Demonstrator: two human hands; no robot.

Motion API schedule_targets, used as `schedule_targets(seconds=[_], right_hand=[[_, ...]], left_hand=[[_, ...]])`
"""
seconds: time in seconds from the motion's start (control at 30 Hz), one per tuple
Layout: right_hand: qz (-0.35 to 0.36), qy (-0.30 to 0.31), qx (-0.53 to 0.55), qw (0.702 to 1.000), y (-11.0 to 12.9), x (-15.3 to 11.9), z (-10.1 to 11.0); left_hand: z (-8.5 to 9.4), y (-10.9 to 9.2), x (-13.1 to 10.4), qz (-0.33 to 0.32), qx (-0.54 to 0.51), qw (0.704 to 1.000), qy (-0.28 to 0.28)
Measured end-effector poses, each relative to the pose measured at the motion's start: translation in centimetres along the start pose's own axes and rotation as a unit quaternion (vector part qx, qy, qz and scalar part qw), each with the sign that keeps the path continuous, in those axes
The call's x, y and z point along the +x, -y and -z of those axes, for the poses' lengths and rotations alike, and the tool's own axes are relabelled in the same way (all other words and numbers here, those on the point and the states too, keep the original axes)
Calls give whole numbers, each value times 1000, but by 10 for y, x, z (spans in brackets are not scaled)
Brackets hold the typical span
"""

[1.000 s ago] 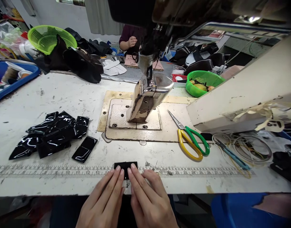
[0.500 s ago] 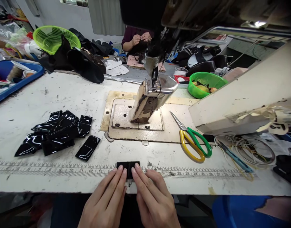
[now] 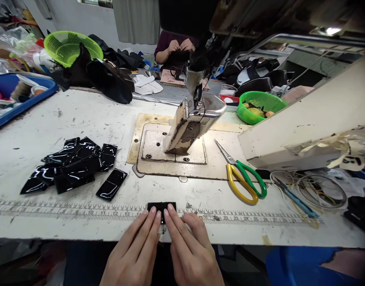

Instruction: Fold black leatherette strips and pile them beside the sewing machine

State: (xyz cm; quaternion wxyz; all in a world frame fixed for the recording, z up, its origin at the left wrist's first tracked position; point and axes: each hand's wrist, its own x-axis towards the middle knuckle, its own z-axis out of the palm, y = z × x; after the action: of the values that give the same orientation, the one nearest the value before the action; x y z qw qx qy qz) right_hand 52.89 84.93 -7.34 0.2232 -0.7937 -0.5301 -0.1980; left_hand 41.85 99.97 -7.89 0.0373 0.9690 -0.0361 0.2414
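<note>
A small black patent-leather piece (image 3: 162,207) lies across the ruler scale (image 3: 105,215) at the table's front edge, with a line down its middle. The fingertips of my left hand (image 3: 137,242) rest on its left half, fingers stretched out flat. On the right half, my right hand (image 3: 188,242) presses with straight fingers, close beside the left. Both hands cover the piece's lower part. To the left, a single glossy black piece (image 3: 111,184) lies apart from a heap of similar black pieces (image 3: 78,163).
The sewing machine's post (image 3: 188,127) rises ahead. Scissors with yellow and green handles (image 3: 244,178) lie to the right, near thread snips (image 3: 300,202) and tangled cord (image 3: 322,190). A blue tray (image 3: 27,101) stands left, a green bowl (image 3: 259,109) behind. Another person's hands (image 3: 180,45) work opposite.
The view has shifted slightly, moving the surroundings a little to the right. My right fingertips have shifted slightly inward on the black piece; it stays in place beneath both hands.
</note>
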Motion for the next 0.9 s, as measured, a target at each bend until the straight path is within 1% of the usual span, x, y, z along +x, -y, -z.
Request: schedule_targets(seconds=[0.07, 0.13, 0.2, 0.27, 0.37, 0.47, 0.53, 0.6, 0.67, 0.73, 0.8, 0.9], right_hand=[[11, 9, -25, 1000, 1, 3, 2], [19, 4, -37, 999, -1, 7, 4], [30, 1, -27, 999, -4, 10, 4], [48, 8, -12, 999, -6, 10, 1], [71, 19, -34, 997, -7, 7, -7], [70, 9, -66, 995, -3, 5, -14], [50, -5, -55, 997, -1, 6, -14], [36, -3, -34, 999, -1, 7, -11], [45, 24, -25, 998, -2, 6, -4], [60, 52, -27, 996, -4, 5, 3], [54, 59, -29, 996, -3, 2, 8], [32, 59, -32, 997, 2, -1, 12]], left_hand=[[-1, 0, -4, -5, 9, 1000, 19], [-4, 0, -6, 5, 16, 999, 29], [-7, 1, -7, 11, 21, 1000, 18], [-10, 3, -6, 2, 27, 1000, 10], [-13, 5, -3, -12, 42, 999, 18], [-12, 9, 4, -18, 51, 998, 17], [-8, 11, 10, -30, 47, 998, 21], [-4, 11, 15, -37, 41, 998, 23], [-2, 9, 16, -34, 45, 998, 14], [-3, 6, 13, -29, 56, 998, -10], [-5, 4, 10, -20, 60, 997, -35], [-6, 7, 9, 23, -14, 999, -44]])
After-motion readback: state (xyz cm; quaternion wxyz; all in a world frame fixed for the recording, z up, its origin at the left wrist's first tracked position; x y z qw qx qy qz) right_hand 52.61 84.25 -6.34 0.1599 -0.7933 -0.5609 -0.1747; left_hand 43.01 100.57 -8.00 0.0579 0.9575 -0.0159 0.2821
